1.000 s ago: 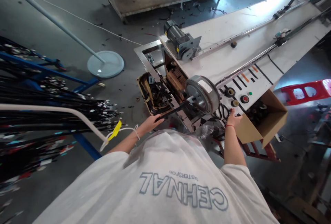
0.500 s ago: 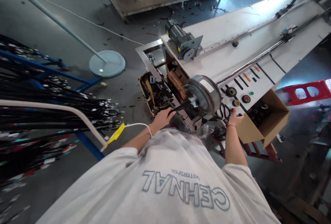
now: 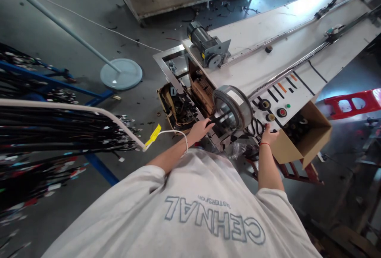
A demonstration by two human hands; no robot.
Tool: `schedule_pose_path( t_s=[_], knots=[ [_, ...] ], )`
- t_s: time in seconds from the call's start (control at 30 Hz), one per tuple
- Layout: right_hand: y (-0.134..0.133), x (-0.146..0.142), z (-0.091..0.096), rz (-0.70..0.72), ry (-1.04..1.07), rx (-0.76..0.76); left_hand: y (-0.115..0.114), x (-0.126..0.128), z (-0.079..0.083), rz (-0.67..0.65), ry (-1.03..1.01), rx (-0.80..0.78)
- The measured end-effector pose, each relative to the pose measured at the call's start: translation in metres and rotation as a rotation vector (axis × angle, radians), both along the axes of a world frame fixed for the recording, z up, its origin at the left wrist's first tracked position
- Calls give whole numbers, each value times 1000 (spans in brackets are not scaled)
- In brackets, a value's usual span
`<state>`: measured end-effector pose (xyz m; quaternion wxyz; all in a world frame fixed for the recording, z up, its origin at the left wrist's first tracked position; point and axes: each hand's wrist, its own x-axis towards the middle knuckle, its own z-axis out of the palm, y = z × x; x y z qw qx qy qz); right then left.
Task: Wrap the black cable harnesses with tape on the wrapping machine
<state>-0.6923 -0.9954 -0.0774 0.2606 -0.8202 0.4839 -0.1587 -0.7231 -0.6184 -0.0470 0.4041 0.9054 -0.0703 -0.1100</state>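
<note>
My left hand (image 3: 200, 129) is closed around a thin black cable (image 3: 214, 120). The cable runs from my fingers straight to the middle of a big round metal spool (image 3: 233, 106) at the near end of the long white machine (image 3: 268, 63). A white cord (image 3: 175, 134) loops around my left wrist, and a yellow tag (image 3: 155, 133) hangs on it just beside a white bar (image 3: 89, 112).

My right hand (image 3: 268, 134) rests on the near edge of the machine's white control panel (image 3: 285, 103). Its fingers curl over the edge, but I cannot tell if they grip anything. A red string sits on that wrist. Just past my fingers are a yellowish knob (image 3: 270, 117), a red button (image 3: 281, 112) and a small green button (image 3: 287, 106).

A brown cardboard box (image 3: 306, 139) sits open under the panel, close to my right hand. A grey motor (image 3: 205, 45) is bolted on the far side of the machine. On my left, a blue rack (image 3: 59, 85) holds many long black cables (image 3: 59, 127) with small tags on their ends. A red plastic stool (image 3: 354, 103) stands far off on the right. The grey floor (image 3: 74, 43) has little black scraps on it.
</note>
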Motion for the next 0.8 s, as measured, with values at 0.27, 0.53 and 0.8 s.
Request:
schedule_pose_path(
  t_s=[0.27,0.53,0.8],
  knots=[
    [2,-1,3,15,-16,-10,8,2,-5,-20,-10,16],
    [2,0,2,1,7,-1,10,-8,-7,-52,7,15],
    [0,1,2,39,26,-26,60,-32,-24,-113,90,44]
  ],
)
